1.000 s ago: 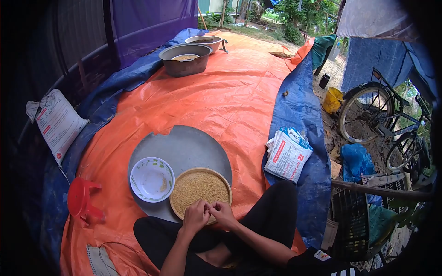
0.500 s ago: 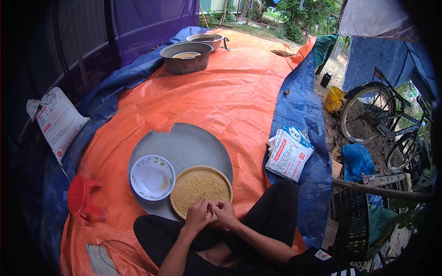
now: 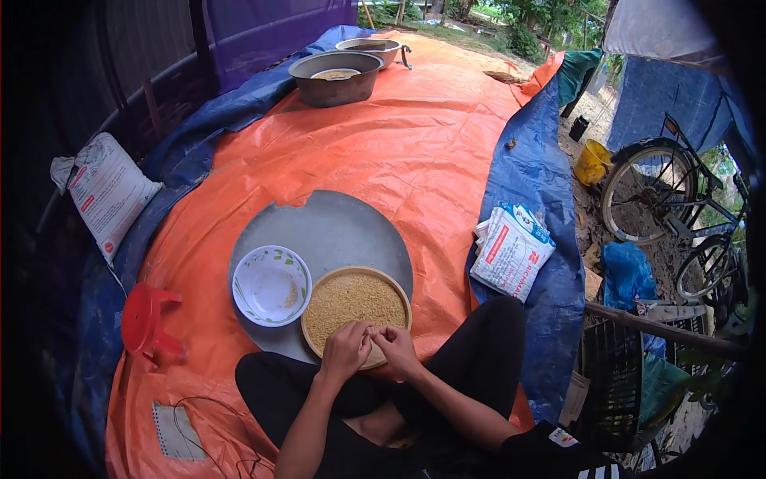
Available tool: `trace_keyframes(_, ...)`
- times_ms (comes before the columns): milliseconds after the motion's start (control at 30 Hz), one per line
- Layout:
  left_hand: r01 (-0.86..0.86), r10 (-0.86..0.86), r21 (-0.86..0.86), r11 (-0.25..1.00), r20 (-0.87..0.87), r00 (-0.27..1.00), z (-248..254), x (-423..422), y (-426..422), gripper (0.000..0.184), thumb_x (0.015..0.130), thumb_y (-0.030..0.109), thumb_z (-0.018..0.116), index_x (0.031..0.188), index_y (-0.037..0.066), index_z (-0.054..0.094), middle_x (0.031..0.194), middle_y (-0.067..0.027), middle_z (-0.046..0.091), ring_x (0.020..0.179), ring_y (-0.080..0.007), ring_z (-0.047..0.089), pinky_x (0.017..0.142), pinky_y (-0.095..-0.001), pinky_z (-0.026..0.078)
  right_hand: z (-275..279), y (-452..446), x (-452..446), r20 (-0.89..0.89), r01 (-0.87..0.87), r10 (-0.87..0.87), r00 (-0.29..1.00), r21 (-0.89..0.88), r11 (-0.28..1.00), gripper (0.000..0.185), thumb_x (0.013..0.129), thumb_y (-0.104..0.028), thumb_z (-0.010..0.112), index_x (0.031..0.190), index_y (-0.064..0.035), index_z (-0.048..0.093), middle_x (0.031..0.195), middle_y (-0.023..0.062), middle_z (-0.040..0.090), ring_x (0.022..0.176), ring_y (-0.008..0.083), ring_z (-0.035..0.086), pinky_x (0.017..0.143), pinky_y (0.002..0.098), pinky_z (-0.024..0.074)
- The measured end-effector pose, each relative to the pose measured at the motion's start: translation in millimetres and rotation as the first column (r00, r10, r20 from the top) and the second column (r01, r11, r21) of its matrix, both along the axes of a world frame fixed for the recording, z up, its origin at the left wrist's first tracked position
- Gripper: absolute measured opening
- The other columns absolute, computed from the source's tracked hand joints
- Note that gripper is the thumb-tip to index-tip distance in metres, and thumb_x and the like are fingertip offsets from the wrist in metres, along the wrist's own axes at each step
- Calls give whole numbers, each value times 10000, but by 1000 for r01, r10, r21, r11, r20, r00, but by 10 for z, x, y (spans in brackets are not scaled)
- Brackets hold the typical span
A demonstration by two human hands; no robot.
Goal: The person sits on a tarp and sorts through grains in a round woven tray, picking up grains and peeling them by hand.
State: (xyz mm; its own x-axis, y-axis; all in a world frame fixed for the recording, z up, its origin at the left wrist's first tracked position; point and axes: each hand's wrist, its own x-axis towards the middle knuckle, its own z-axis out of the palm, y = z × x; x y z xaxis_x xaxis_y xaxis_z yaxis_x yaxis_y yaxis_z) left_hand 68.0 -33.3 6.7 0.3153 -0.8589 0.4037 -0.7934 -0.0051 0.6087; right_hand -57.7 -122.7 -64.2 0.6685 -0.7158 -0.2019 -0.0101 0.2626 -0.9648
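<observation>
My left hand (image 3: 346,351) and my right hand (image 3: 396,349) meet fingertip to fingertip over the near edge of a round shallow tray (image 3: 408,310). Both are closed in a pinch, and whatever lies between the fingers is too small to make out. Yellowish-brown grain (image 3: 355,302) is spread across the tray. Touching its left side is a white bowl (image 3: 259,287) with a green leaf pattern and a few grains at the bottom. A round grey board (image 3: 319,219) lies beneath both.
An orange tarp (image 3: 383,152) covers the ground, with blue tarp along its sides. Farther off stand a large dark basin (image 3: 335,88) and a second basin (image 3: 375,48). A red stool (image 3: 148,323) and a filled sack (image 3: 112,195) are left; folded sacks (image 3: 515,251) and a bicycle (image 3: 650,191) right.
The view has shifted slightly, so the surroundings sit higher and a little to the right. My hands stay together over the tray's edge, with the fingers slightly rearranged.
</observation>
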Motion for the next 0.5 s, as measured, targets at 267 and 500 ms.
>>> trace_keyframes(267,-28,27,-53,998,-16,1000,21,15,-6,290,750,7,736,1017,69,642,864,-105,686,796,-286,692,703,-391,547,134,-22,19,4,-14,14,1000,-56,998,135,981,-105,611,935,12,661,853,3,659,785,48,585,704,227,471)
trace_keyframes(500,-56,56,-114,992,-3,998,-1,-9,-39,276,729,3,752,974,79,652,825,-79,691,780,-262,694,674,-373,539,195,-22,26,37,28,-28,999,-4,1000,119,975,-100,618,927,-1,663,841,-12,647,767,36,568,685,213,454)
